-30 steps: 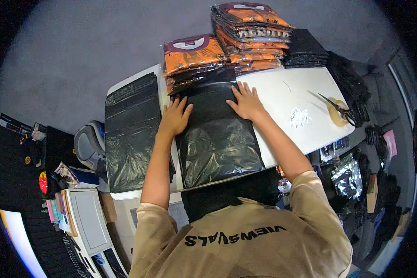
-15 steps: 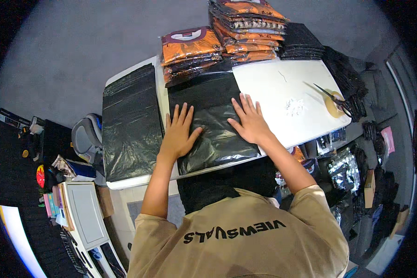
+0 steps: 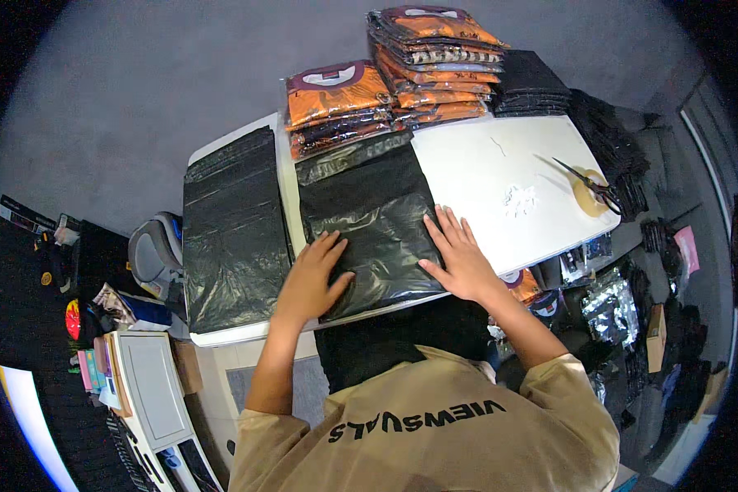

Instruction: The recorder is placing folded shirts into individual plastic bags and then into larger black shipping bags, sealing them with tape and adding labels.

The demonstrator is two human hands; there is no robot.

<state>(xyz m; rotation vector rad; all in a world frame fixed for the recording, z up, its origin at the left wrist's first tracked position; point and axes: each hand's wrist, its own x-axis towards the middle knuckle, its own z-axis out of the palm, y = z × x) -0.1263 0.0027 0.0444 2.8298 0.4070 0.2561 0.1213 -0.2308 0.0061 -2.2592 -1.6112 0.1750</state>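
Your left hand point(image 3: 310, 280), fingers spread, rests on the left edge of the black plastic bag point(image 3: 373, 209), which lies flat at the near edge of the worktop point(image 3: 480, 172); your right hand point(image 3: 465, 264), fingers spread, touches its right edge.

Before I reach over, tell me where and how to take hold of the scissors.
Probably best by the black handles, coming in from the near right edge of the table with the right hand. The scissors lie over a yellowish roll, handles toward that edge, pointed blades aimed toward the far left.
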